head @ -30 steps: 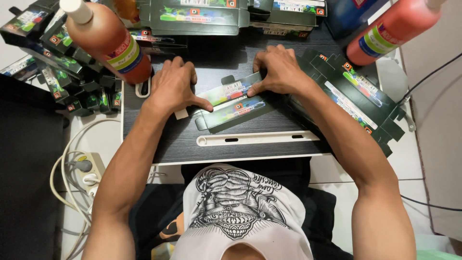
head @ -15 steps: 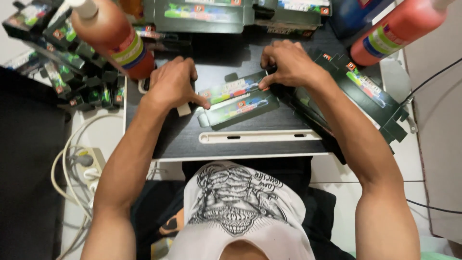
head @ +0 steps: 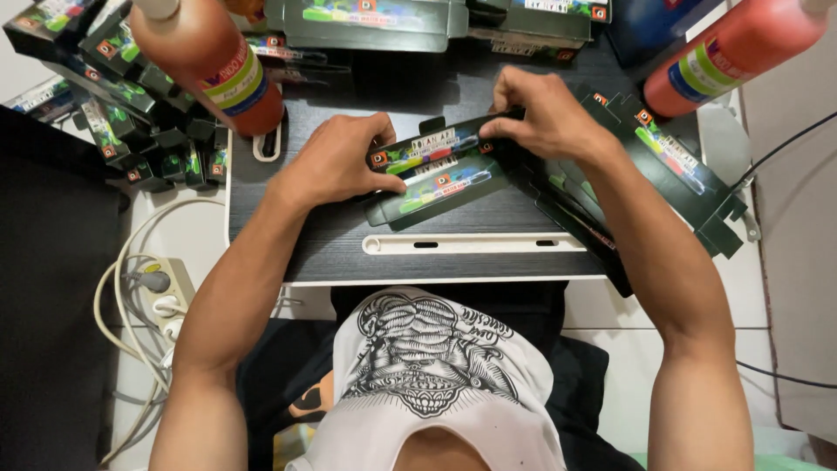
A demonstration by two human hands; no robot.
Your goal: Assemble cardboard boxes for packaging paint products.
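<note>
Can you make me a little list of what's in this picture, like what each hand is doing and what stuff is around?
left hand: presses on the left end of the dark flat carton
right hand: pinches the carton's right end
carton: partly folded, lying on the black lap desk
stack of flat cartons: under the right forearm
folded boxes: heaped at far left
orange bottles: one at upper left, one at upper right
power strip: on the floor, with white cables
</note>
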